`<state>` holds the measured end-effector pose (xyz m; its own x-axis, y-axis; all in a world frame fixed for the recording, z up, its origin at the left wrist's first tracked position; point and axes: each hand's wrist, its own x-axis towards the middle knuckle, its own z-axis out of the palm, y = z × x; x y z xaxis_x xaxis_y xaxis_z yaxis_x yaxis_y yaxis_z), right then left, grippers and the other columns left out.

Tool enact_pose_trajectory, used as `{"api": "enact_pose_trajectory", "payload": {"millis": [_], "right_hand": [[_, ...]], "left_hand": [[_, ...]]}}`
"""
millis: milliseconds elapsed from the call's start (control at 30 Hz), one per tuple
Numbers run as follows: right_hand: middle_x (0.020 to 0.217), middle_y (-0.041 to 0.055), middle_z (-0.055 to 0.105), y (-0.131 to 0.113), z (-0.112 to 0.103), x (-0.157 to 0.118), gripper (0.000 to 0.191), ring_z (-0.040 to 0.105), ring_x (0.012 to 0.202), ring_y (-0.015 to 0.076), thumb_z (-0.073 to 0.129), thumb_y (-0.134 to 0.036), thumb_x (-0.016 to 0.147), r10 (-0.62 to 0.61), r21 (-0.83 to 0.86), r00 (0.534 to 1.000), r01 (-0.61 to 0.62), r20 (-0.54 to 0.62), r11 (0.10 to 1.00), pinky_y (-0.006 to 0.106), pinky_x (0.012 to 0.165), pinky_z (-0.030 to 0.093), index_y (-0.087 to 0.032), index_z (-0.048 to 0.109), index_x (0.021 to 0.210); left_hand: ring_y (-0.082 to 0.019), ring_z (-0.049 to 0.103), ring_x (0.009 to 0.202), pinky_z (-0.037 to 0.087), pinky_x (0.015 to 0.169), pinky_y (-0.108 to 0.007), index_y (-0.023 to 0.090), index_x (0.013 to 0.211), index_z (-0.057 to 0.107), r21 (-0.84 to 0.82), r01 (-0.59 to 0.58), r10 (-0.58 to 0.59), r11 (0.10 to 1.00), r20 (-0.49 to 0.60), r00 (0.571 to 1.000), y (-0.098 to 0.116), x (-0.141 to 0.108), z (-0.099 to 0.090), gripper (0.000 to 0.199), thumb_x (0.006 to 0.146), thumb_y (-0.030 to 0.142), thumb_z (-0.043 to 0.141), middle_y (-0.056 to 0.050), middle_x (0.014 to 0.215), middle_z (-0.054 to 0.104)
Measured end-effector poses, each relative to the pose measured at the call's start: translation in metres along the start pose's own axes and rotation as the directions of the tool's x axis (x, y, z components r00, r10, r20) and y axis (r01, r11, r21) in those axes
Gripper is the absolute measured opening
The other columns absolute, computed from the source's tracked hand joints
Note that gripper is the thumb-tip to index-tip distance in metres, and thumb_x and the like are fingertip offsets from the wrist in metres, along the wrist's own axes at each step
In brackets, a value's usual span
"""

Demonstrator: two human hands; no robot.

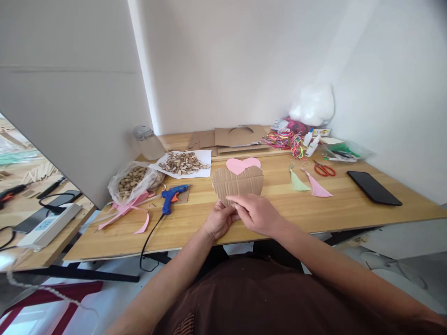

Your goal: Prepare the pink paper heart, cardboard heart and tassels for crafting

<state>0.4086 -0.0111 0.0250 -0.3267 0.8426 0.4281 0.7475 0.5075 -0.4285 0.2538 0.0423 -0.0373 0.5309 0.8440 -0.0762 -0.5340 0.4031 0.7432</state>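
Note:
A brown corrugated cardboard heart (238,182) is held upright just above the front of the table. Gripping its lower tip from the left is my left hand (220,220), thumb in front. My right hand (257,213) closes on the same tip from the right, its index finger lying across the cardboard's face and the other fingers curled. Behind the cardboard heart, a pink paper heart (243,164) shows only its upper lobes; I cannot tell whether the two touch. A blue glue gun (171,199) lies on the table to the left.
Peanuts (131,183) fill a plastic bag at left, beside shells (182,163) on white paper (206,158) and pink strips (123,210). Cardboard sheets (240,136) lie behind. Tassels (316,184), red scissors (324,169), white bottles (312,146) and a black phone (374,187) occupy the right.

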Motion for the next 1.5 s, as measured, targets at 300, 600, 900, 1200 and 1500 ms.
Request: {"api": "enact_pose_trajectory", "payload": {"millis": [300, 600, 900, 1200, 1500], "right_hand": [[0.106, 0.0139, 0.078, 0.019, -0.017, 0.009, 0.049, 0.072, 0.089, 0.0281, 0.044, -0.028, 0.103, 0.230, -0.346, 0.973, -0.209, 0.022, 0.915, 0.036, 0.073, 0.047, -0.018, 0.053, 0.150], [0.102, 0.0126, 0.077, -0.005, -0.007, 0.027, 0.045, 0.070, 0.088, 0.0255, 0.044, -0.025, 0.102, 0.152, -0.324, 0.982, -0.109, 0.112, 0.940, 0.034, 0.074, 0.045, -0.022, 0.059, 0.145], [0.092, 0.0096, 0.075, -0.016, -0.005, 0.021, 0.042, 0.068, 0.083, 0.0236, 0.045, -0.025, 0.103, 0.101, -0.356, 0.970, -0.016, 0.221, 0.934, 0.032, 0.069, 0.042, -0.024, 0.063, 0.141], [0.116, 0.0116, 0.077, -0.027, -0.002, 0.058, 0.051, 0.070, 0.102, 0.0235, 0.047, -0.019, 0.101, 0.083, -0.312, 0.980, -0.024, 0.180, 0.950, 0.033, 0.086, 0.048, -0.020, 0.051, 0.152], [0.103, 0.0089, 0.079, -0.028, -0.003, 0.026, 0.039, 0.069, 0.092, 0.0226, 0.046, -0.018, 0.100, 0.028, -0.243, 0.949, 0.052, 0.315, 0.969, 0.032, 0.077, 0.046, -0.023, 0.068, 0.132]], "left_hand": [[-0.019, 0.073, 0.093, 0.066, 0.084, -0.039, 0.023, 0.117, 0.060, -0.012, -0.011, 0.011, 1.000, -0.002, 1.000, 0.003, -0.002, 0.001, 0.055, 0.071, 0.021, 0.091, -0.004, 0.115, 0.072], [-0.019, 0.074, 0.088, 0.062, 0.090, -0.044, 0.020, 0.108, 0.061, 0.002, -0.002, 0.002, 1.000, 0.016, 1.000, 0.000, -0.001, -0.001, 0.051, 0.068, 0.022, 0.092, -0.002, 0.098, 0.074], [-0.019, 0.073, 0.089, 0.059, 0.090, -0.037, 0.019, 0.095, 0.060, 0.004, -0.028, 0.028, 1.000, 0.000, 1.000, -0.004, 0.001, 0.003, 0.052, 0.060, 0.027, 0.097, -0.001, 0.089, 0.074], [-0.017, 0.072, 0.083, 0.056, 0.081, -0.032, 0.022, 0.105, 0.063, 0.047, -0.055, 0.054, 0.997, 0.011, 0.998, -0.004, -0.002, 0.009, 0.052, 0.063, 0.023, 0.092, 0.001, 0.087, 0.074], [-0.030, 0.073, 0.099, 0.057, 0.090, -0.043, 0.017, 0.082, 0.068, 0.081, -0.089, 0.088, 0.993, 0.013, 0.996, -0.012, 0.000, 0.003, 0.031, 0.062, 0.022, 0.090, -0.008, 0.087, 0.077]]}}
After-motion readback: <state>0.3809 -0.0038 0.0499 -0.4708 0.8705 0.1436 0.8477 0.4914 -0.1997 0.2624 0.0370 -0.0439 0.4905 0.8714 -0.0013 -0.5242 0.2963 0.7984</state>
